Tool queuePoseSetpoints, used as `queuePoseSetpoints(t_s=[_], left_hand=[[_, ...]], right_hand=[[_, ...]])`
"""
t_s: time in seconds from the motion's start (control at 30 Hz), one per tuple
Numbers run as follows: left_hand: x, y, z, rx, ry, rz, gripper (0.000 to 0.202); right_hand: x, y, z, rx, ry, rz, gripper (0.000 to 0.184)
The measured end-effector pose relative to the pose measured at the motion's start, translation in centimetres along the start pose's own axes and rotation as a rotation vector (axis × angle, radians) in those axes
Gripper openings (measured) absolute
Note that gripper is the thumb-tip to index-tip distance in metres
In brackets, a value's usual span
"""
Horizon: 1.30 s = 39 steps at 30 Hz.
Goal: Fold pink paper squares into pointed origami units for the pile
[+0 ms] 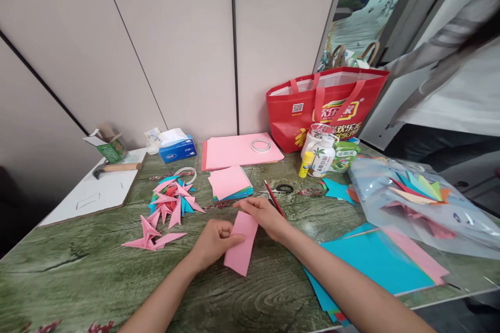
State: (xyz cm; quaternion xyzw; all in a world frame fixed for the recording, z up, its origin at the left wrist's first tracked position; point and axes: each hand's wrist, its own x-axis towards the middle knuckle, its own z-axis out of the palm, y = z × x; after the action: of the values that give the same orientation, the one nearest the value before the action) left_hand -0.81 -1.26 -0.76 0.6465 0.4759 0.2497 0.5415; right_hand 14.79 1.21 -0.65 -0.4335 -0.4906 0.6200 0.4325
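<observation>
A folded pink paper strip [242, 243] lies on the green wood-grain table [78, 265] in front of me. My left hand [214, 242] is closed, its fingers pressing the strip's left edge. My right hand [262, 217] rests on the strip's upper end with fingers pressed together and pointing left. Behind the hands sits a stack of square coloured paper [229, 183] with a pink sheet on top. A pile of folded pink, red and blue paper shapes [169, 208] lies to the left.
Large pink sheets [238, 152] with a tape ring [261, 145] lie at the back. A red bag [324, 106], bottles [321, 155] and a glue stick [305, 164] stand right. Scissors [278, 193], blue sheets [375, 260], a plastic bag of paper [422, 203], a tissue box [177, 149] and a hammer [116, 168].
</observation>
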Motion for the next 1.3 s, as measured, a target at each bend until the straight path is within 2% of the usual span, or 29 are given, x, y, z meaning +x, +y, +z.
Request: queuePoseSetpoints(t_s=[0.13, 0.2, 0.27, 0.33, 0.6, 0.83, 0.9, 1.07, 1.23, 1.3], left_hand=[[0.3, -0.5, -0.4, -0.017, 0.023, -0.020, 0.039], [0.3, -0.3, -0.3, 0.005, 0.022, -0.002, 0.038], [0.2, 0.0, -0.1, -0.005, 0.027, 0.020, 0.036], [0.2, 0.3, 0.1, -0.042, 0.045, 0.043, 0.034], [0.3, 0.1, 0.2, -0.219, 0.169, 0.004, 0.034], [0.3, 0.6, 0.5, -0.346, 0.191, -0.002, 0.033], [0.2, 0.7, 0.5, -0.400, 0.166, -0.014, 0.031], [-0.1, 0.7, 0.5, -0.501, 0.002, -0.081, 0.026], [-0.2, 0.6, 0.5, -0.478, 0.020, -0.089, 0.029], [-0.1, 0.5, 0.5, -0.479, 0.038, -0.084, 0.030]], right_hand=[[-0.1, 0.2, -0.4, -0.141, -0.114, -0.157, 0.031], [0.0, 0.5, -0.5, -0.212, -0.136, -0.200, 0.026], [0.1, 0.8, -0.7, -0.235, -0.100, -0.199, 0.016], [0.2, 1.0, -0.7, -0.211, -0.057, -0.178, 0.015], [0.2, 1.3, -0.4, 0.015, 0.011, -0.192, 0.021], [0.2, 0.4, -0.3, 0.128, 0.129, -0.153, 0.032], [0.3, 0.3, -0.6, 0.135, 0.146, -0.148, 0.035], [0.5, 0.2, -1.4, 0.151, 0.187, -0.184, 0.039], [0.8, 0.4, -1.6, 0.136, 0.207, -0.207, 0.037], [0.8, 0.3, -1.6, 0.145, 0.244, -0.175, 0.039]])
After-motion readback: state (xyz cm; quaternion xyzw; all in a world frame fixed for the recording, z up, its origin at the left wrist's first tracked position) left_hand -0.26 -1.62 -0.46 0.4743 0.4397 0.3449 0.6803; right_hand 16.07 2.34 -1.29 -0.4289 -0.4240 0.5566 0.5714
